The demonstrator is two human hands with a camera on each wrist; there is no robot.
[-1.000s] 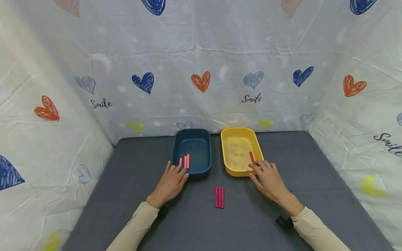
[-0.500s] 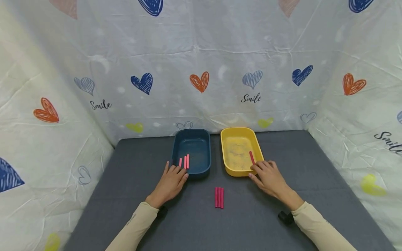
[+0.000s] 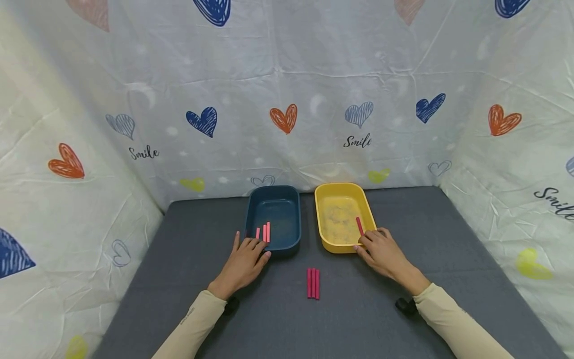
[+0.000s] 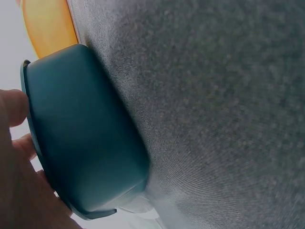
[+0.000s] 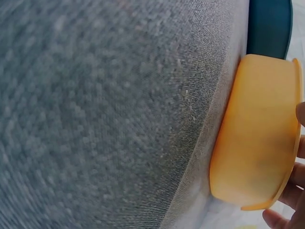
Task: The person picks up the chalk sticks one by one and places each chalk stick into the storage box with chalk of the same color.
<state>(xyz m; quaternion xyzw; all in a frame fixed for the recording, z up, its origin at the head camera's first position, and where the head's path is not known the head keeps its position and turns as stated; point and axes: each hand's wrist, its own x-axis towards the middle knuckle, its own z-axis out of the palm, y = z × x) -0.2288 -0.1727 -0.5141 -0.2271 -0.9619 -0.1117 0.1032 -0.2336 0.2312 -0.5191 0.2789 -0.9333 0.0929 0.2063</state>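
My left hand (image 3: 242, 262) lies over the near left rim of the dark blue tray (image 3: 293, 219), fingers reaching over the edge and thumb apart at the front. In the left wrist view, fingertips show along the tray's rim (image 4: 35, 129). Three light pink sticks (image 3: 268, 232) lie in this tray just past the fingers. My right hand (image 3: 383, 253) is over the near right rim of the yellow tray (image 3: 329, 244), fingers bent loosely and thumb at the front rim. One dark red stick (image 3: 359, 226) lies inside, its near end hidden by the fingers.
Three dark red sticks (image 3: 313, 283) lie side by side on the grey cloth (image 3: 278, 324), in front of the gap between the trays. A white curtain (image 3: 242, 164) printed with hearts stands behind and to both sides.
Both hands stay at their trays with only slight shifts. The left thumb has moved a little away from its fingers. The right fingers have moved slightly down from the dark red stick, which shows more.
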